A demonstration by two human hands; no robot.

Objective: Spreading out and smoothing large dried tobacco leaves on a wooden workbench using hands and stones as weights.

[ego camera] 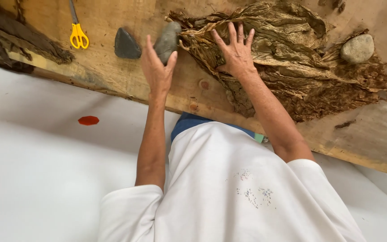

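Pressing down on the pile of dried brown leaves [287, 54], your right hand [236, 51] lies flat with all fingers spread wide; it grips nothing, palm resting on the left part of the pile. The leaves spread over the right half of the wooden board [113, 71], reaching close to its near edge, where crumbled bits lie.

Your left hand [157, 69] stands on edge just left of the pile, thumb and fingers opened in a loose cup around the oblong grey stone [167, 41]. The fingertips touch the stone's lower end; whether it is truly gripped I cannot tell. The stone itself lies at the pile's left edge, touching the leaf tips.

Other items noted on the board:
- A dark triangular stone [126, 45] just left of the grey one, apart from your hand.
- A round pale stone [357, 48] sitting on the right end of the pile.
- Yellow-handled scissors [78, 33] toward the far left.
- A second strip of dark leaves [23, 40] at the left end.

A red spot [88, 120] marks the white surface [32, 170] beside the board.
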